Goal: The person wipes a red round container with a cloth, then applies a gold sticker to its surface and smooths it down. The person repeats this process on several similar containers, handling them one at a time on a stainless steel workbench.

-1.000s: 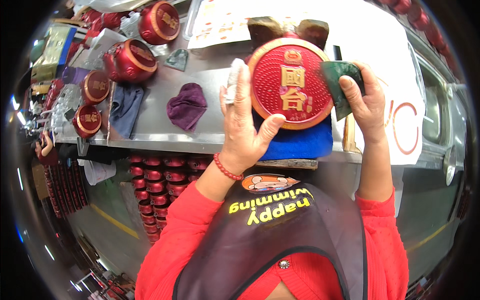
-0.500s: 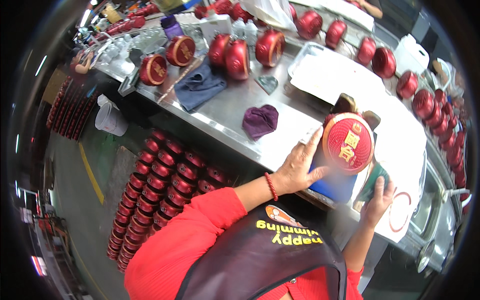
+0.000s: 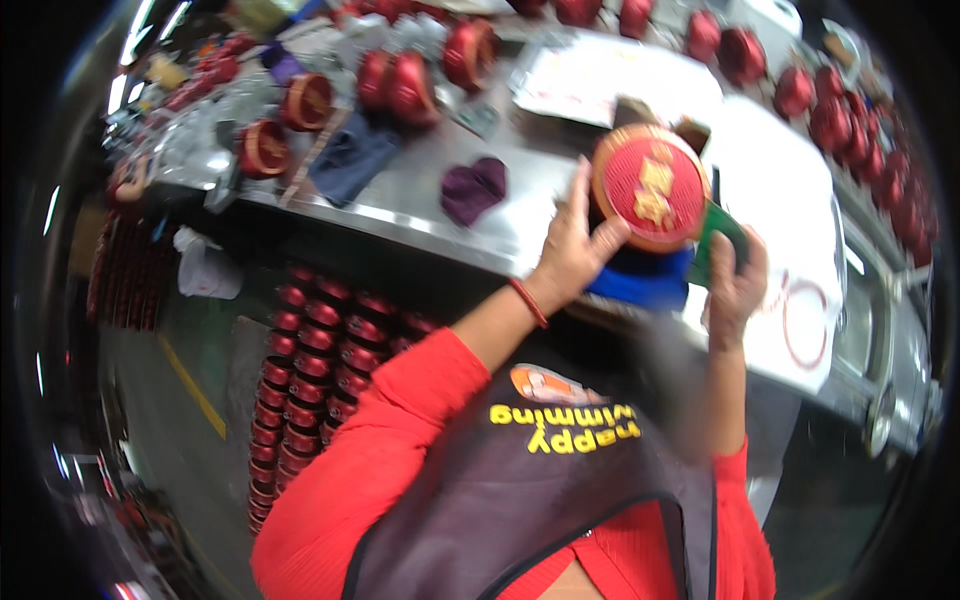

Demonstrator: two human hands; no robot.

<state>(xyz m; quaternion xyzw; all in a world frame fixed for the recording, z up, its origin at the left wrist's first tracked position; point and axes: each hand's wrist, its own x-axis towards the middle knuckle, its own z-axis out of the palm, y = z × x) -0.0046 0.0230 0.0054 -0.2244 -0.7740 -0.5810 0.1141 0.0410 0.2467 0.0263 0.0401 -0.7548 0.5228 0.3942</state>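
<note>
A round red bottle [image 3: 655, 190] with a gold rim and raised gold characters stands tilted up on a blue support [image 3: 642, 280] at the table's front edge. My left hand [image 3: 572, 245] grips its left side, thumb at the face's lower edge and fingers along the rim. Between the thumb and fingers of my right hand [image 3: 737, 275] is a flat green pad [image 3: 712, 240], held against or close to the bottle's right rim. Blur hides whether they touch. Brown blocks [image 3: 692, 132] show behind the bottle.
A purple cloth [image 3: 474, 191] and a dark blue cloth [image 3: 355, 158] lie on the metal table [image 3: 400, 222]. Several red bottles [image 3: 412, 90] stand at the back left. White sheets [image 3: 770, 165] cover the right side. Stacked red bottles [image 3: 310, 365] fill the floor at left, near a white bucket [image 3: 210, 268].
My left hand has closed in on the bottle's left side. My right hand has raised the green pad to the bottle's right rim. The whole view has shifted.
</note>
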